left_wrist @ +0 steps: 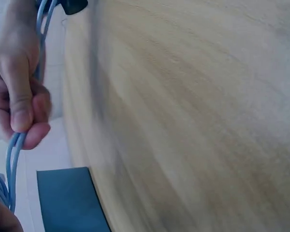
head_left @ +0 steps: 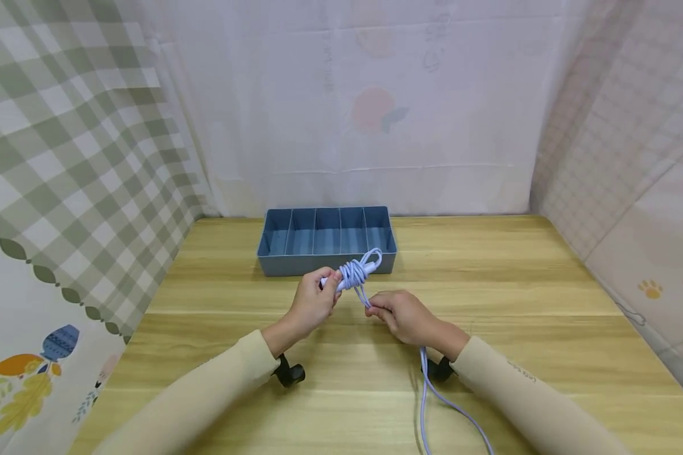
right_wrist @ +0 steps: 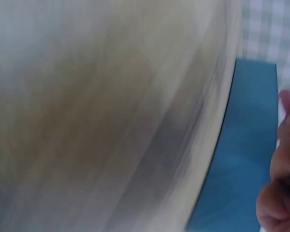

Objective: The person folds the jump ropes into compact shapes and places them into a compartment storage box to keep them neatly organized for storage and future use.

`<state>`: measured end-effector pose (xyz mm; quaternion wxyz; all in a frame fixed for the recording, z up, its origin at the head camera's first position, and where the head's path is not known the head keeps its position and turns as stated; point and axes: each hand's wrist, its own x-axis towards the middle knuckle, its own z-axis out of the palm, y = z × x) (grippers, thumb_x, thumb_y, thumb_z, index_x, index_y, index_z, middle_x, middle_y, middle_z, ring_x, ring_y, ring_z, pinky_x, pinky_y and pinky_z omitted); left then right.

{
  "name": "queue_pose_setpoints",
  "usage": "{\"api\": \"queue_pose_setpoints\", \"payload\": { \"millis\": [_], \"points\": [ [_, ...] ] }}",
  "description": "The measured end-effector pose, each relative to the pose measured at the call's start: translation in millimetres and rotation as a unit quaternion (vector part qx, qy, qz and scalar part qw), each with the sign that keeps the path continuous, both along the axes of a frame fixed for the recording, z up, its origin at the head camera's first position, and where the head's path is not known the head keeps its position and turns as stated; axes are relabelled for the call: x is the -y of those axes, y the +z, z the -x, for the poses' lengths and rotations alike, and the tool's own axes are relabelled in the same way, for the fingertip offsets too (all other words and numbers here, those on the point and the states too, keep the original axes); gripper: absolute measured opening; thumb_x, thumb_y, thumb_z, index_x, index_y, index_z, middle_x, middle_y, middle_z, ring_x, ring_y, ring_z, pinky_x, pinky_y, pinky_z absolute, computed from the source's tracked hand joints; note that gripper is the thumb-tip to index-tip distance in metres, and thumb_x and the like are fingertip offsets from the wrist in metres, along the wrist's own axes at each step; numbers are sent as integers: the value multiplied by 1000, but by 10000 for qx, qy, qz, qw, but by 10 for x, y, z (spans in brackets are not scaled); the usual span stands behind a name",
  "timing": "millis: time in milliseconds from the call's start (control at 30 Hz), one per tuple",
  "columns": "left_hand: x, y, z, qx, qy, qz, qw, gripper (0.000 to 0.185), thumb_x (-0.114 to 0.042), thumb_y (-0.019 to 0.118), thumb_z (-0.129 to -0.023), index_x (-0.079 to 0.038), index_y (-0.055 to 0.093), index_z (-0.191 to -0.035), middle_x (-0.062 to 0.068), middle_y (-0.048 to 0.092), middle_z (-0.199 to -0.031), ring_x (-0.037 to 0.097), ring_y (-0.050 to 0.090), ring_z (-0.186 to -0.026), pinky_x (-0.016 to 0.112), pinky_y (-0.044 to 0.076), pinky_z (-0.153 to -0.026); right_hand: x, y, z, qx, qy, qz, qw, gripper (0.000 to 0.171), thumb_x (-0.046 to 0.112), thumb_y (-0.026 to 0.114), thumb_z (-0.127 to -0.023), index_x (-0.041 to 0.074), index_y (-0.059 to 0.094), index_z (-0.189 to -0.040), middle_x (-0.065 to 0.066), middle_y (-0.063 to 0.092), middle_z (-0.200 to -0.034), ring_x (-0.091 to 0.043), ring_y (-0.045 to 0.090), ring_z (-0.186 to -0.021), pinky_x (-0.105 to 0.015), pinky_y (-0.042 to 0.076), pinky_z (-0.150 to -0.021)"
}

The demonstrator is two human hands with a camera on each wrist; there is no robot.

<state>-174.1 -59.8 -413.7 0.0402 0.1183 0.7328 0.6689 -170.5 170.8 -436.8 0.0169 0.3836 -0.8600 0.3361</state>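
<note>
Left hand (head_left: 313,302) clenched round coiled bundle of pale blue cable (head_left: 355,273), held above table (head_left: 546,303) just in front of blue divided tray (head_left: 273,243) at far edge. Right hand (head_left: 401,315) pinching cable strands below bundle. Loose cable trailing to near edge. Wrist views blurred.

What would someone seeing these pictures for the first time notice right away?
First, the pale blue cable, wound into a bundle and held up at the middle of the wooden table. The left hand grips the bundle while the right hand pinches the strand just below it, the loose end trailing toward the near edge. Behind them stands a blue tray with five compartments.
</note>
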Motion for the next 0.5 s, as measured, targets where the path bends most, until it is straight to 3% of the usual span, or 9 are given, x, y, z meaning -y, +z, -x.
{"api": "queue_pose_setpoints", "payload": {
  "millis": [67,200,333,500],
  "points": [
    [4,-26,17,-386,266,521,9975,28,-15,53,-108,1,61,-86,2,52,-65,10,46,-52,22,38,-45,44,39,-80,-589,-80,-252,9979,9,5,66,-99,9,70,-92,0,71,-86,-5,59,-76,-28,53,-67],
    [20,-50,27,-937,574,1008,9888,26,-10,56,-106,-1,63,-83,2,53,-66,10,47,-54,22,39,-47,100,134,-211,-1326,-13,-610,9893,9,12,67,-99,11,68,-90,6,62,-79,-7,51,-66,-27,47,-60],
    [39,-80,41,-1256,614,1295,9817,25,-8,57,-105,-1,63,-82,1,52,-67,10,46,-55,23,38,-48,110,215,-310,-1533,58,-876,9843,11,14,67,-99,13,67,-88,11,54,-76,-5,43,-61,-25,41,-57],
    [74,-138,44,-1498,613,1810,9701,19,-5,59,-103,-1,65,-85,1,50,-67,9,45,-56,23,38,-48,73,312,-393,-1598,254,-969,9821,7,13,68,-98,16,67,-91,12,59,-81,-3,45,-63,-22,37,-58]
  ]
}}
